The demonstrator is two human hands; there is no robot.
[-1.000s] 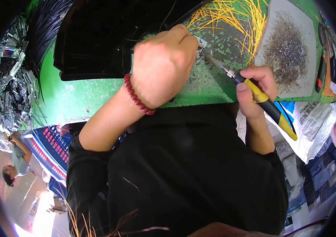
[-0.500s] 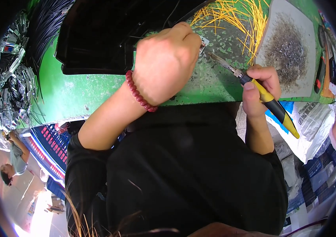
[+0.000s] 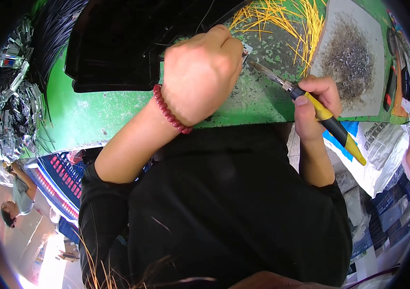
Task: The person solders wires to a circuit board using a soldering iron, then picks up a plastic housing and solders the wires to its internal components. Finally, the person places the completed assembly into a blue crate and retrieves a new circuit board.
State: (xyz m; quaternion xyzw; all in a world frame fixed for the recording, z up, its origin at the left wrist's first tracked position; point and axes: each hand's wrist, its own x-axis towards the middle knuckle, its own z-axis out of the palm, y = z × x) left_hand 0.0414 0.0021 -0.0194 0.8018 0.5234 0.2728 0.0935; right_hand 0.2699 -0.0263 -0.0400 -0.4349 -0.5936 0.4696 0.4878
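Observation:
My left hand, with a dark red bead bracelet at the wrist, is closed with its knuckles up over the bench. Its fingertips are hidden below the hand. A small pale piece shows just past its fingers; whether the hand grips it cannot be seen. In my right hand is a soldering iron with a yellow and black handle, held like a pen. Its dark tip points up and left, close to the small piece and seemingly apart from it.
Yellow wires lie scattered beyond my hands on the green bench. A large black tray-like part is at the left, dark wires and shiny strips farther left. A grey sheet with dark residue lies right.
The soldering iron has moved very slightly up and left, along with a small shift of the whole view. Both hands keep the same grip.

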